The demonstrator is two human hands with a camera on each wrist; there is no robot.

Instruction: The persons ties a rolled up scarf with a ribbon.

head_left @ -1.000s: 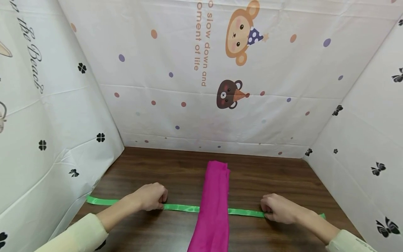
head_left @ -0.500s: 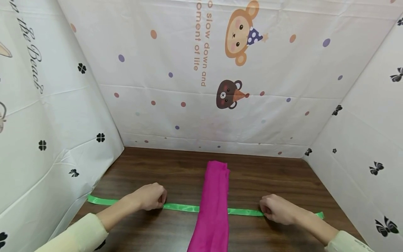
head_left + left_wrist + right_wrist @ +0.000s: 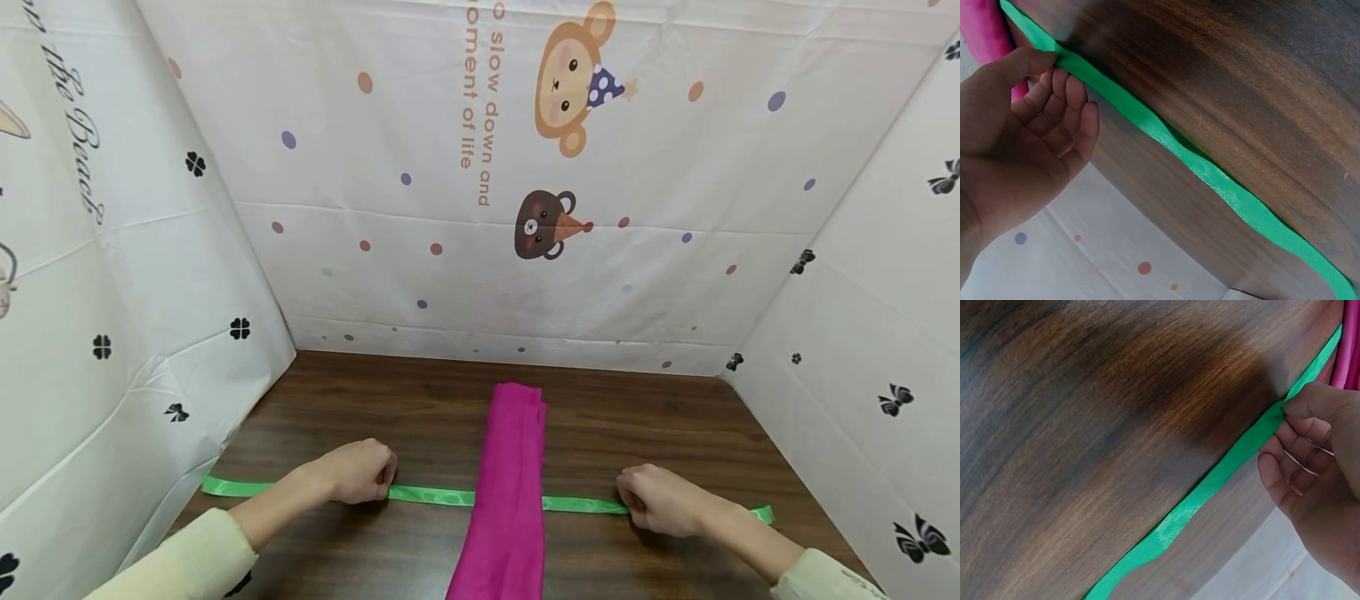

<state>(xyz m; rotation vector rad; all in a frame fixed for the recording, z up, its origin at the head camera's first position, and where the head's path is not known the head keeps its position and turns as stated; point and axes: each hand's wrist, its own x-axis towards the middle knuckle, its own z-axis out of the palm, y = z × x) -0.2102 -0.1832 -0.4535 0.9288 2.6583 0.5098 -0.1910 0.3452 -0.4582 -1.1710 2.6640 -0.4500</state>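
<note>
A green satin ribbon runs left to right across the table, and a folded length of magenta cloth crosses it at the middle, hiding that stretch of ribbon. To the left of the cloth, my left hand pinches the ribbon between thumb and fingers, as the left wrist view shows at the ribbon's edge. On the other side, my right hand pinches it the same way; in the right wrist view the thumb lies on the ribbon. Both ribbon ends trail outward past the wrists.
The dark wood-grain table is bounded by a white printed sheet at the back. Similar printed sheets stand along the left and right sides.
The ribbon's left end has dropped slightly toward the near side. Both hands stay almost in place, still pinching the ribbon, and the magenta cloth has not moved.
</note>
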